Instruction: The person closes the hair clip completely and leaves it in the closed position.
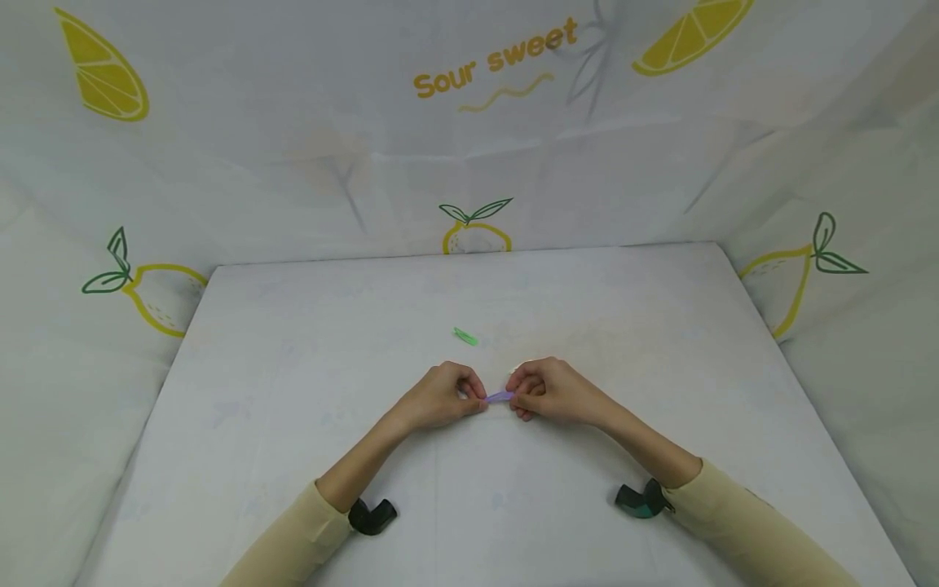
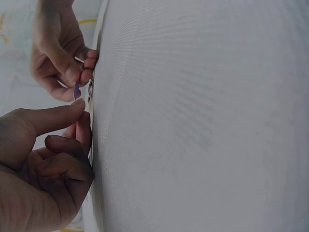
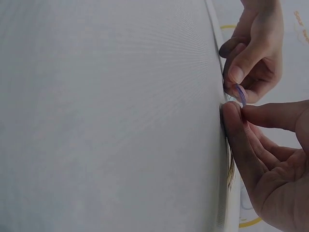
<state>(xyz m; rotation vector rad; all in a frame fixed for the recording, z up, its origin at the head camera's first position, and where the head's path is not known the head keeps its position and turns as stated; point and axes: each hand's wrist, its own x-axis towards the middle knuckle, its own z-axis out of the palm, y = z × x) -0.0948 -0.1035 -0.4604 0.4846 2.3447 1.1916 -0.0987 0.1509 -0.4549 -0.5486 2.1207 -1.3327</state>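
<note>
- white cloth backdrop rises behind the table, printed with lemon slices at ten and one o'clock and orange "sour sweet" lettering at twelve.
- near the middle of the white table, a thin purple strip lies stretched between the two hands, one end at each.
- at nine o'clock from the strip, the left hand pinches one end between thumb and forefinger.
- at three o'clock, the right hand pinches the other end, its fingers bent.
- at eleven o'clock from the strip, a small green strip lies on the table, touched by neither hand.
- at one o'clock, just beyond the right hand, sits a whitish thing, mostly hidden.
- cream sleeves cover both forearms, a dark wrist device beside each cuff, near eight and four o'clock.
</note>
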